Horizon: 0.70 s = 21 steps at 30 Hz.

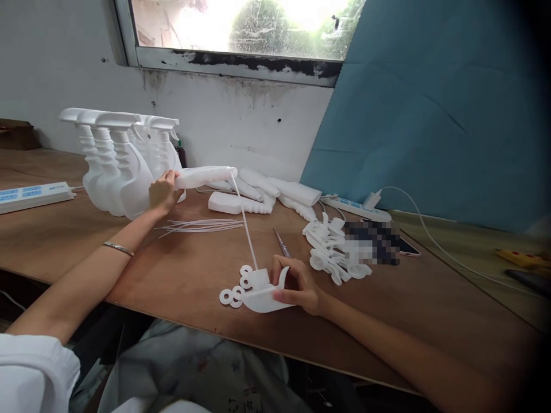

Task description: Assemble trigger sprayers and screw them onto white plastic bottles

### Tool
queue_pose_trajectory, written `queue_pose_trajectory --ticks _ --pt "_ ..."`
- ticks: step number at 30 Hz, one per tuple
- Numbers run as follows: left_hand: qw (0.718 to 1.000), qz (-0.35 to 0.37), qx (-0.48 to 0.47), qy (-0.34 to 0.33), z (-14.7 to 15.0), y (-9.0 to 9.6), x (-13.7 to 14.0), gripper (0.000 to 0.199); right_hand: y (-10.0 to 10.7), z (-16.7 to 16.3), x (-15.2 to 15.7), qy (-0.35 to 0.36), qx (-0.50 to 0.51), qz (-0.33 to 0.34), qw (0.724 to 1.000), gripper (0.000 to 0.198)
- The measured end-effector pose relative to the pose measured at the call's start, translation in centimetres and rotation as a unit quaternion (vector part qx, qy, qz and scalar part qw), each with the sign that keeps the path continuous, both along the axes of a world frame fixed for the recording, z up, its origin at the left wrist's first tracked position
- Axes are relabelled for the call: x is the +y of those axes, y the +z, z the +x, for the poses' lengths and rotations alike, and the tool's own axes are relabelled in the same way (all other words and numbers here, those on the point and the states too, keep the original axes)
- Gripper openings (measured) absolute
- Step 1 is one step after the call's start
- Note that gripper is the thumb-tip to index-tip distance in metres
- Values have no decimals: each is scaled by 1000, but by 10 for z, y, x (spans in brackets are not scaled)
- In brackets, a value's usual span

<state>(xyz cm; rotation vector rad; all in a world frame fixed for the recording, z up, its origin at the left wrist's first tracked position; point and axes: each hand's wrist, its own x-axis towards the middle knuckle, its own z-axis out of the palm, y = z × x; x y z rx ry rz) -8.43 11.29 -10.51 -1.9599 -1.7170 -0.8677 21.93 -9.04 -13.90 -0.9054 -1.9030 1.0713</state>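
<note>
My left hand (164,192) grips a white plastic bottle (204,175) by its base, tilted so its open neck points right. Fingers of my right hand (301,284) are closed round a white trigger spray head (264,299), held low near the table's front edge. From the spray head a thin dip tube (249,235) runs up and left, its far end at the bottle's mouth; I cannot tell how far inside it is. Several white ring washers (227,296) lie left of the spray head. Loose dip tubes (206,225) lie beneath the bottle.
Assembled spray bottles (124,166) stand at the back left beside a power strip (37,197). Empty bottles (258,186) lie along the wall. A pile of spray heads (331,246), a screwdriver (282,243), a second power strip (357,207) and a blurred-out dark object (379,241) are on the right.
</note>
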Motion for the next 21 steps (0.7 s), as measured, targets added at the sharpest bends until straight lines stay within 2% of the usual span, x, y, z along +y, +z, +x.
queue_pose_trajectory --ticks 11,21 --pt "998 17 -54 1 -6 -9 14 36 -5 2 3 -1 50 -26 998 32" --pt "995 34 -79 -47 -8 -9 13 35 -4 1 2 1 37 -24 999 31"
